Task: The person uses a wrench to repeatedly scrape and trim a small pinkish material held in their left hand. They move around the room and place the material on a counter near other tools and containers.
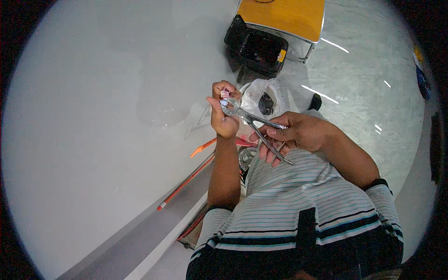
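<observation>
Metal end-cutting pincers (241,113) with two long handles are in my right hand (302,131). Their handles stand apart, with some fingers of that hand between and below them. The rounded jaws reach into my left hand (225,124), which is raised in front of the pale wall. A small whitish-pink lump (225,93) sits at the curled fingers of my left hand. Close to the left thumb, a small pale bluish piece (223,102) lies at the jaw tips; whether the jaws grip it cannot be told.
Beneath my hands stands a white bucket (250,96) with a plastic liner and something dark inside. Beyond it are an open black container (241,35) and a yellow-topped table (283,15). An orange rod (185,183) runs along the wall (105,105) at left, near a round reel (247,158).
</observation>
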A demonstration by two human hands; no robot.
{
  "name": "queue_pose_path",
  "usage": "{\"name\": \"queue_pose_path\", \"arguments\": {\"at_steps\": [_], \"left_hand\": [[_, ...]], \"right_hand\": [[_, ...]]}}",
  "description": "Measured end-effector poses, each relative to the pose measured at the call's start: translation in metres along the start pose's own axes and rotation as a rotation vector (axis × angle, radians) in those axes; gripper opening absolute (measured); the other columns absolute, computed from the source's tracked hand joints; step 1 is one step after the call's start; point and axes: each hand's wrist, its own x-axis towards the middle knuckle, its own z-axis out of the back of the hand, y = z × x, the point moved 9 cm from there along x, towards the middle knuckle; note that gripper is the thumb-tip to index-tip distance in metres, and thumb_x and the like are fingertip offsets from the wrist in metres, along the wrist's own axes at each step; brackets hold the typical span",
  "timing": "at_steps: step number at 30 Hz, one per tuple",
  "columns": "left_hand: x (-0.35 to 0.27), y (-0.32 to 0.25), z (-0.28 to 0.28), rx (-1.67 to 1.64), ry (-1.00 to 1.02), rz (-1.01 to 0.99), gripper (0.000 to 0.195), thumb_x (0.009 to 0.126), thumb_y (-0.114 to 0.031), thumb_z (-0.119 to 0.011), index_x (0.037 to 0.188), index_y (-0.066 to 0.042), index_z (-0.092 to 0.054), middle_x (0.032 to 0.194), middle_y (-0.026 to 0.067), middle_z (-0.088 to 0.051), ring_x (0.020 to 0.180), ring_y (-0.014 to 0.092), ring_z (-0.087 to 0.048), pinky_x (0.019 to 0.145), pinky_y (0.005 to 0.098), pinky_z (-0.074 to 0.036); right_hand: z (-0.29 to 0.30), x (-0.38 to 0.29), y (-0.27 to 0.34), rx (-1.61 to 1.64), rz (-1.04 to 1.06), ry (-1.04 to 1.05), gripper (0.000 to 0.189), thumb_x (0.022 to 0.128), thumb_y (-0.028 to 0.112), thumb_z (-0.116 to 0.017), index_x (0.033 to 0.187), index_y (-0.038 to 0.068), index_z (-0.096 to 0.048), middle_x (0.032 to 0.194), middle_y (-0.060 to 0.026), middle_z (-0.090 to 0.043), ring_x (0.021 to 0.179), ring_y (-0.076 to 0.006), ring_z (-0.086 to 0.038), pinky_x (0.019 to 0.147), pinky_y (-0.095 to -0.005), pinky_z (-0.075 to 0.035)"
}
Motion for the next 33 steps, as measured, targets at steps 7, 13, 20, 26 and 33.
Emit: {"name": "queue_pose_path", "arguments": {"at_steps": [7, 13, 20, 26, 33], "left_hand": [[-0.002, 0.005, 0.007, -0.064, -0.004, 0.027, 0.056, 0.101, -0.054, -0.022, 0.094, -0.004, -0.045, 0.086, 0.005, -0.039, 0.075, 0.015, -0.037, 0.068, 0.0301, -0.034], [0.002, -0.021, 0.016, 0.991, 0.007, -0.098, 0.066, 0.095, -0.065, -0.014, 0.087, -0.005, -0.041, 0.083, 0.0044, -0.034, 0.073, 0.017, -0.034, 0.067, 0.0315, -0.032], [-0.004, -0.003, 0.028, 0.33, -0.139, -0.017, 0.07, 0.092, -0.071, -0.009, 0.091, -0.008, -0.039, 0.085, 0.004, -0.036, 0.073, 0.015, -0.033, 0.067, 0.029, -0.032], [-0.003, 0.0, 0.022, 0.162, -0.156, -0.009, 0.071, 0.09, -0.075, -0.016, 0.088, -0.008, -0.041, 0.081, 0.004, -0.04, 0.069, 0.016, -0.034, 0.062, 0.0292, -0.031], [-0.004, 0.007, 0.009, 0.079, -0.02, 0.045, 0.071, 0.09, -0.074, -0.011, 0.088, -0.008, -0.038, 0.085, 0.0034, -0.037, 0.073, 0.016, -0.032, 0.069, 0.0285, -0.032]], "right_hand": [[0.004, 0.0, -0.002, -0.069, 0.018, 0.023, 0.042, 0.099, 0.037, -0.05, 0.111, 0.0, -0.063, 0.072, -0.0044, -0.059, 0.061, -0.0132, -0.056, 0.051, -0.0279, -0.049], [0.008, -0.011, 0.002, -0.197, -0.086, -0.106, 0.039, 0.101, 0.033, -0.046, 0.112, -0.001, -0.062, 0.07, -0.0052, -0.056, 0.06, -0.0133, -0.053, 0.052, -0.0268, -0.048], [0.015, -0.009, 0.008, -0.354, -0.058, -0.157, 0.035, 0.101, 0.026, -0.047, 0.119, -0.002, -0.058, 0.09, -0.0127, -0.068, 0.08, -0.0197, -0.067, 0.07, -0.0316, -0.057], [0.011, -0.007, 0.005, -0.433, -0.021, -0.043, 0.033, 0.101, 0.022, -0.049, 0.124, -0.001, -0.055, 0.099, -0.0115, -0.068, 0.089, -0.0183, -0.065, 0.077, -0.0329, -0.055], [0.01, -0.009, 0.005, -0.432, -0.028, -0.054, 0.037, 0.098, 0.038, -0.053, 0.113, 0.006, -0.064, 0.079, -0.0015, -0.061, 0.07, -0.0113, -0.059, 0.06, -0.0255, -0.051]]}}
